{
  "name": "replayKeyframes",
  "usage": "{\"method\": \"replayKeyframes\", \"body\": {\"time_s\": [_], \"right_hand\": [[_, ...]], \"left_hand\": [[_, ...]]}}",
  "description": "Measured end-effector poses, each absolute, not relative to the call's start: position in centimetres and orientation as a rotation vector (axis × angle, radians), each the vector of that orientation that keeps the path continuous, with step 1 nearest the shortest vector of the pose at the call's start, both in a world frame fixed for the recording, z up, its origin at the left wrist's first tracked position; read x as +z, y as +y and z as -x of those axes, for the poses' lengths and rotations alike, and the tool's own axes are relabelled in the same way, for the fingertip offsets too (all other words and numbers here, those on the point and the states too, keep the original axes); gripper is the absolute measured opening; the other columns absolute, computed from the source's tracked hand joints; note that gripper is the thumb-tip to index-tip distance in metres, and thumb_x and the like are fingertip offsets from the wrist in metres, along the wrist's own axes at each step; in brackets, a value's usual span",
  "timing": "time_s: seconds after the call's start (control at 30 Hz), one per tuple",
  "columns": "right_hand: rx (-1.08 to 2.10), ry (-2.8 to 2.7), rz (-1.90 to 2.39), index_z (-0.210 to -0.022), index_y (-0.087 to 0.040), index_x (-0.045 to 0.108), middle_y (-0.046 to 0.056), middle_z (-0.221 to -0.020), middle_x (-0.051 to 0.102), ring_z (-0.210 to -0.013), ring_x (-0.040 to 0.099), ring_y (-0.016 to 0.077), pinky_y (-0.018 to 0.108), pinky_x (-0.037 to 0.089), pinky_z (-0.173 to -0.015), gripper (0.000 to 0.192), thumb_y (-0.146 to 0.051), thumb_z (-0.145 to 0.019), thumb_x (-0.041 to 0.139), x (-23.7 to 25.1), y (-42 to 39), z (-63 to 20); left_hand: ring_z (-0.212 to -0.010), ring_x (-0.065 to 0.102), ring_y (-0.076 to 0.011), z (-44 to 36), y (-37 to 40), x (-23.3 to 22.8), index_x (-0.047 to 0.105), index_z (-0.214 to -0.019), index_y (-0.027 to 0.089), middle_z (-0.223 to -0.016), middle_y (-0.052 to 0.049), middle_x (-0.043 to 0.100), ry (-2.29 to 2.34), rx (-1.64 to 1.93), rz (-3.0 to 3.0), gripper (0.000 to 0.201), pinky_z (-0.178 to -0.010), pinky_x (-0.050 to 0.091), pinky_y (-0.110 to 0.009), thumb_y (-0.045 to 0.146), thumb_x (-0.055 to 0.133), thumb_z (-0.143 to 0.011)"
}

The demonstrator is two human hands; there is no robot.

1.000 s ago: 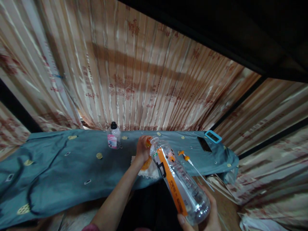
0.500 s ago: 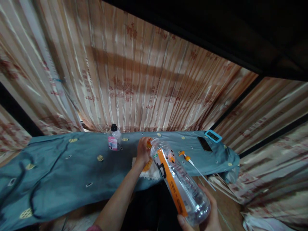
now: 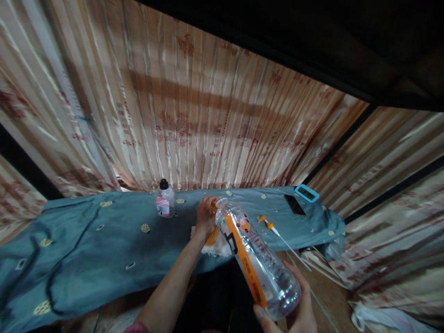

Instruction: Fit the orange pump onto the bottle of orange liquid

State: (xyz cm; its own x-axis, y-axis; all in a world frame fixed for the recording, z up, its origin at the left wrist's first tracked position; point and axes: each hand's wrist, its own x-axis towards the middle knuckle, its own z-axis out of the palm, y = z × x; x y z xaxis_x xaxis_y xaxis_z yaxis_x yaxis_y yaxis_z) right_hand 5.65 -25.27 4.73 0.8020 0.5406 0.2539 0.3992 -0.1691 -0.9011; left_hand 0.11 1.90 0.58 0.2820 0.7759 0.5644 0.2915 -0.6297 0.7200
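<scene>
My right hand (image 3: 301,303) grips the base of a large clear plastic bottle (image 3: 258,259) with an orange label. The bottle is tilted, its neck up and to the left, and looks nearly empty. My left hand (image 3: 206,215) is closed around the top of an orange container (image 3: 212,237), mostly hidden behind the fingers and standing on a white cloth (image 3: 220,247). The clear bottle's mouth is right at the top of this container; whether they touch I cannot tell. To the right lies an orange pump head (image 3: 268,225) with a long white tube.
A clear bottle with a black cap and pink label (image 3: 164,201) stands at the back left. A black phone (image 3: 294,205) and a blue-framed digital clock (image 3: 307,193) lie at the right. A teal patterned cloth (image 3: 104,249) covers the table; curtains (image 3: 208,92) hang behind.
The base of the clear bottle has shifted slightly up and left with my right hand. Both hands keep their holds, and the view has moved a little.
</scene>
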Motion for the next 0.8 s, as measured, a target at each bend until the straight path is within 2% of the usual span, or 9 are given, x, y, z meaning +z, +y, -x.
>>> {"method": "replayKeyframes", "body": {"time_s": [0.17,0.4,0.6,0.8], "right_hand": [[0.178,-0.729,1.796,-0.135,-0.022,0.039,0.014,-0.13,0.054,-0.121,0.054,0.0363,0.044,0.045,-0.095,0.086,-0.064,-0.065,0.069,4.76,-25.37,-5.72],[0.215,-0.749,1.81,-0.133,-0.021,0.039,0.015,-0.13,0.055,-0.118,0.057,0.0347,0.041,0.05,-0.087,0.086,-0.064,-0.065,0.069,5.49,-25.5,-5.71],[0.278,-0.728,1.794,-0.134,-0.023,0.037,0.012,-0.127,0.059,-0.113,0.061,0.032,0.042,0.051,-0.091,0.086,-0.059,-0.064,0.073,5.48,-25.67,-5.92],[0.27,-0.734,1.744,-0.134,-0.025,0.04,0.01,-0.126,0.061,-0.113,0.062,0.0297,0.04,0.052,-0.093,0.083,-0.053,-0.065,0.075,5.31,-25.73,-5.92]], "left_hand": [[-0.092,0.063,-0.0228,-0.11,1.88,0.74,0.063,-0.087,0.022,-0.092,-0.005,0.068,0.976,1.301,-2.097,0.008,-0.087,0.052,-0.039,0.023,0.056,-0.083],[-0.093,0.063,-0.0245,-0.12,2.15,0.57,0.062,-0.086,0.024,-0.093,-0.005,0.069,0.972,1.294,-2.088,0.006,-0.087,0.052,-0.041,0.026,0.057,-0.084],[-0.094,0.063,-0.0259,0.01,2.1,0.81,0.062,-0.087,0.023,-0.094,-0.006,0.069,0.954,1.286,-2.08,0.007,-0.088,0.051,-0.041,0.024,0.056,-0.083],[-0.096,0.063,-0.0238,-0.02,2.16,0.87,0.062,-0.091,0.023,-0.097,-0.005,0.069,0.965,1.269,-2.1,0.009,-0.09,0.05,-0.04,0.024,0.057,-0.085]]}}
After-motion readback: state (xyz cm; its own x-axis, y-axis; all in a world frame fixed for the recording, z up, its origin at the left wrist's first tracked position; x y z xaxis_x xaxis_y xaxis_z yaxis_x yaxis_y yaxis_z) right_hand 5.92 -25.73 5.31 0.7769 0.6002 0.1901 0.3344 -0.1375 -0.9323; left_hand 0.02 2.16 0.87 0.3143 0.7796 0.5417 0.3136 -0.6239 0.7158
